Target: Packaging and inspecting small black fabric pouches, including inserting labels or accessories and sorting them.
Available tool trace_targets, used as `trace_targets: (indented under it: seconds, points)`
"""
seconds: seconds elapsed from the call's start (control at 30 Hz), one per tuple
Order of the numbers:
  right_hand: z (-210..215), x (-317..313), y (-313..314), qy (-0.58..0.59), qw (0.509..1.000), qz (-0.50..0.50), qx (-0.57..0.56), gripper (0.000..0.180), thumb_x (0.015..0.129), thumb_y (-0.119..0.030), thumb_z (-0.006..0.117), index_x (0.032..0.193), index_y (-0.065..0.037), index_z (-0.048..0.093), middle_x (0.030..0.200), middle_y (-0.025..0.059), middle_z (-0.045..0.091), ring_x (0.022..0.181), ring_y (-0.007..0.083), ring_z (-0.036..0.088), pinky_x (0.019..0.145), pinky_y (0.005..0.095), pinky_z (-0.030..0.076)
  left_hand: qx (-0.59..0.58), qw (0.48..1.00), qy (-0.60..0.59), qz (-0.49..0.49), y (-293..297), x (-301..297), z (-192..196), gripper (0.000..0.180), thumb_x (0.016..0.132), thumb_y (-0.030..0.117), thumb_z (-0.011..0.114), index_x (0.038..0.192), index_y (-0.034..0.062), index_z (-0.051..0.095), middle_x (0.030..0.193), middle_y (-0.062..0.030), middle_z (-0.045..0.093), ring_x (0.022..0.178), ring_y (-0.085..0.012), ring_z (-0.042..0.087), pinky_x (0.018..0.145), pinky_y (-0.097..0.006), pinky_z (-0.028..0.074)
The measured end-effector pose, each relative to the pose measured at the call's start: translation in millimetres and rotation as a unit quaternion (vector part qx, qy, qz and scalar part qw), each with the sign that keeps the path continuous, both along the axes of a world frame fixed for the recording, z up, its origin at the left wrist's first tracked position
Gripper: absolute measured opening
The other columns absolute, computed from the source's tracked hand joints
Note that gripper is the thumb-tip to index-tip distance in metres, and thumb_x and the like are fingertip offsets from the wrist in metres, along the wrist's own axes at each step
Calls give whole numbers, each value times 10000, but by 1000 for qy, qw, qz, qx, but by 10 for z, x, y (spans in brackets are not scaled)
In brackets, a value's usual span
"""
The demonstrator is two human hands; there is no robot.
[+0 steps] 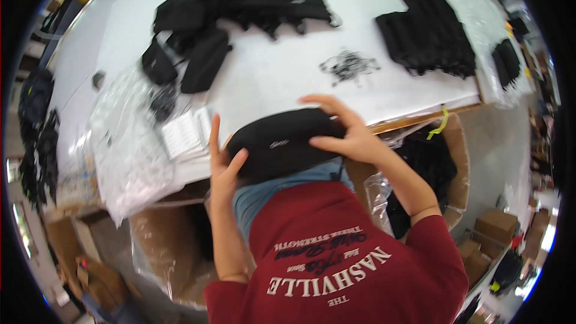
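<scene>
Black oval fabric pouch (279, 143), soft and padded-looking, sits between both hands just above the near edge of the white worktable (270, 78). Right hand (351, 135) curls over its right end, fingers (324, 103) spread across the top rim and thumb pressed into the front face. Left hand (223, 162) cups the left end, fingers extended upward along its side. It looks light and pliable, likely to sag unless supported at both ends; the cloth seems grippy rather than slick. Beyond lie a heap of similar black bags (240, 0), a stack of black folded pieces (429, 36) and crinkled clear plastic wrap (126, 144)
</scene>
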State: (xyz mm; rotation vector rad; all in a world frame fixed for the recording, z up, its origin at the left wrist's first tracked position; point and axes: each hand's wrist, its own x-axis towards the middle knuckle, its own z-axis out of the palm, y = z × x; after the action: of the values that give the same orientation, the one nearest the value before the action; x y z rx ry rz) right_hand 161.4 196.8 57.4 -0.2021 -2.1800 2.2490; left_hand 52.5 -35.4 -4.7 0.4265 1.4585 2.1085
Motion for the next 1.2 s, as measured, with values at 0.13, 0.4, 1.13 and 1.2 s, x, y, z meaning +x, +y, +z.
trace_targets:
  seconds: [0.13, 0.4, 1.13, 1.2]
  points:
    - [-141, -53, 64, 22, 994, 48, 92, 351, 804, -231, 699, 1119, -108, 606, 1075, 14, 596, 971, 97, 533, 818, 260, 435, -80, 995, 58, -12, -249, -103, -216, 335, 847, 155, 644, 1147, 19, 581, 1108, -60, 580, 1066, -167, 514, 955, -296, 365]
    - [78, 126, 525, -92, 988, 36, 118, 324, 752, -227, 754, 1039, -118, 650, 909, 9, 631, 454, 32, 462, 439, 196, 359, -145, 970, 195, 29, 81, -11, -166, 320, 889, 142, 587, 1184, 23, 546, 1130, -77, 548, 915, -148, 530, 843, -272, 395]
    - [691, 411, 3413, 17, 656, -366, 660, 509, 763, -33, 574, 1247, -192, 562, 1188, 97, 518, 795, 195, 603, 774, 296, 497, -570, 694, 356, 260, -1169, -1151, -944, 670, 824, 461, 642, 1267, -13, 475, 1200, -216, 504, 1159, -361, 423, 1002, -456, 301]
    - [786, 367, 3047, -9, 660, -391, 642, 439, 779, -41, 592, 1197, -175, 589, 1137, 83, 541, 692, 161, 577, 720, 282, 490, -585, 681, 359, 255, -1133, -1168, -971, 694, 817, 469, 647, 1277, -18, 467, 1206, -223, 496, 1158, -365, 424, 1003, -462, 299]
